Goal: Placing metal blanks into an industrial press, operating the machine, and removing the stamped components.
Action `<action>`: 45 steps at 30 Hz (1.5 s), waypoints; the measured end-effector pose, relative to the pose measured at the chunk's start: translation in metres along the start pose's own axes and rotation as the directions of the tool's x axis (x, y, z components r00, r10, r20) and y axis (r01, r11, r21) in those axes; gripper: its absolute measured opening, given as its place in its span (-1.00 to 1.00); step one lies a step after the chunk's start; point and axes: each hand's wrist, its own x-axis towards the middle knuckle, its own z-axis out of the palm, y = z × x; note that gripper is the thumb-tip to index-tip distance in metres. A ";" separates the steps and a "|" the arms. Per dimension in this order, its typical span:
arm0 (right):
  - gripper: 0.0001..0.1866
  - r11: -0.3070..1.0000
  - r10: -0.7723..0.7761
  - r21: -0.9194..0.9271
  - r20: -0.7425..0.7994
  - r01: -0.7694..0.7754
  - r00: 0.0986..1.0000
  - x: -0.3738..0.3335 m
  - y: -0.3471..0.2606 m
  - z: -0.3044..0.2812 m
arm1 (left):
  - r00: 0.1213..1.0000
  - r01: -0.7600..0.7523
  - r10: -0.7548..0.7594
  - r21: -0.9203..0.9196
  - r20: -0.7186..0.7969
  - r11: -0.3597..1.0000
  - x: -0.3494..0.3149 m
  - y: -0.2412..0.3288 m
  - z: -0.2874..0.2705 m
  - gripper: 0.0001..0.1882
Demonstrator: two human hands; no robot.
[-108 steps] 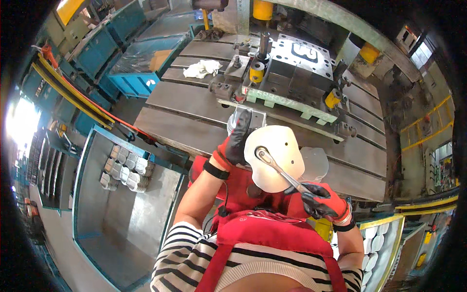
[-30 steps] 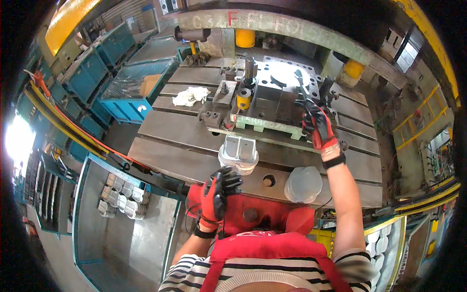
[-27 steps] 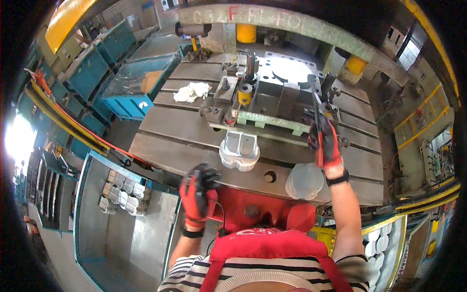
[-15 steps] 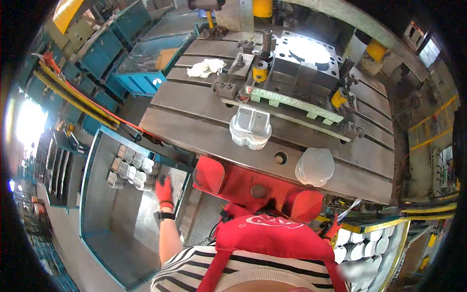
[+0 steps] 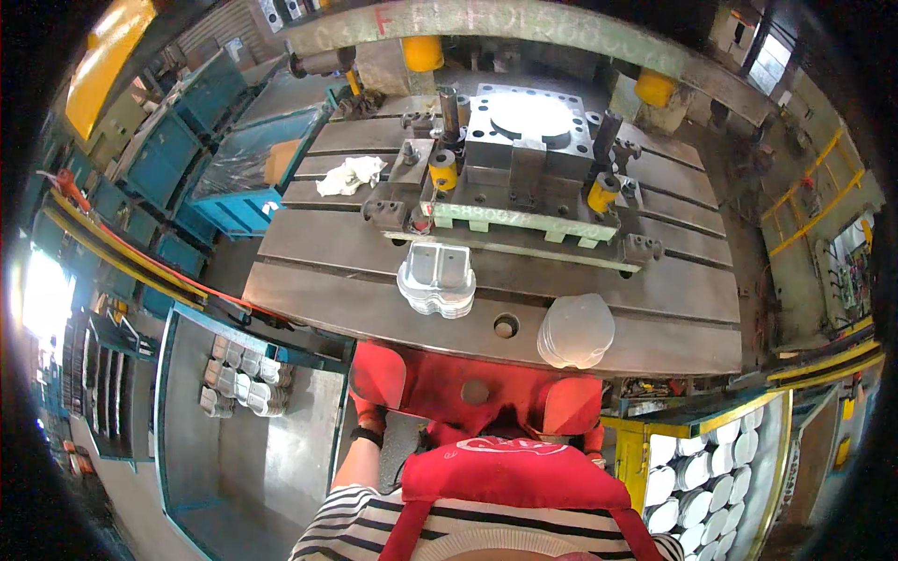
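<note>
My left hand [image 5: 368,411], in a red glove with a dark band at the wrist, is at the left end of the red stand [image 5: 468,372]. A red curved guard [image 5: 380,374] hides its fingers. By the right guard [image 5: 572,404] is my red-gloved right hand [image 5: 593,441], mostly hidden; what it holds, if anything, does not show. Beyond the stand, on the slotted metal bed [image 5: 318,299], sit a stack of formed two-compartment metal pieces [image 5: 437,280] and a stack of flat rounded blanks [image 5: 577,332]. The press die [image 5: 528,140] stands farther back, its top brightly lit.
A blue-edged metal bin [image 5: 187,449] at left holds several stacks of formed pieces [image 5: 245,374]. At right, a yellow-edged crate [image 5: 634,467] holds many round blanks [image 5: 694,472]. A white rag [image 5: 351,176] lies on the bed. A pale beam [image 5: 524,23] crosses above the die.
My left hand has moved from above the left bin rightward to the red stand. My right hand has come in from the crate side to the right guard; the shiny metal tool by it no longer shows.
</note>
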 end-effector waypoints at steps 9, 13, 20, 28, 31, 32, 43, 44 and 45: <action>-0.64 0.998 -0.001 -0.062 -0.047 -0.002 0.999 0.014 0.033 0.006 | 0.996 0.016 -0.048 0.410 0.069 0.912 0.010 -0.023 0.024 -0.48; -0.59 0.980 0.084 -0.179 -0.028 -0.087 0.996 0.020 0.049 0.004 | 0.997 0.058 -0.049 -0.141 0.062 0.988 0.016 -0.003 0.008 -0.50; -0.53 0.984 0.129 -0.124 -0.029 -0.131 0.991 0.024 0.064 0.015 | 0.992 0.082 -0.108 -0.301 -0.070 0.950 0.018 0.016 -0.008 -0.53; -0.55 0.975 -0.060 -0.208 0.062 0.072 0.996 0.052 0.240 0.019 | 0.771 0.544 -0.283 -0.356 0.571 0.760 0.023 -0.041 -0.074 -0.57; -0.56 0.830 -0.147 -0.532 0.082 0.168 0.986 0.054 0.232 0.004 | 0.956 0.294 -0.294 -0.057 0.011 0.954 0.066 -0.004 -0.141 -0.76; -0.57 0.835 -0.171 -0.533 -0.016 0.136 0.985 0.042 0.222 0.003 | 0.990 0.104 -0.127 -0.323 -0.053 0.941 0.093 0.010 -0.156 -0.62; -0.62 0.646 0.320 0.763 -0.281 0.009 0.905 -0.014 -0.079 -0.046 | 0.856 0.008 0.510 -0.989 0.083 0.149 0.223 0.356 -0.219 -0.75; -0.62 0.658 0.306 0.753 -0.281 0.011 0.910 -0.015 -0.085 -0.047 | 0.859 -0.031 0.511 -0.991 0.041 0.131 0.251 0.364 -0.201 -0.81; -0.62 0.665 0.305 0.747 -0.282 0.008 0.910 -0.015 -0.088 -0.047 | 0.844 -0.049 0.534 -0.983 0.054 0.178 0.281 0.379 -0.182 -0.81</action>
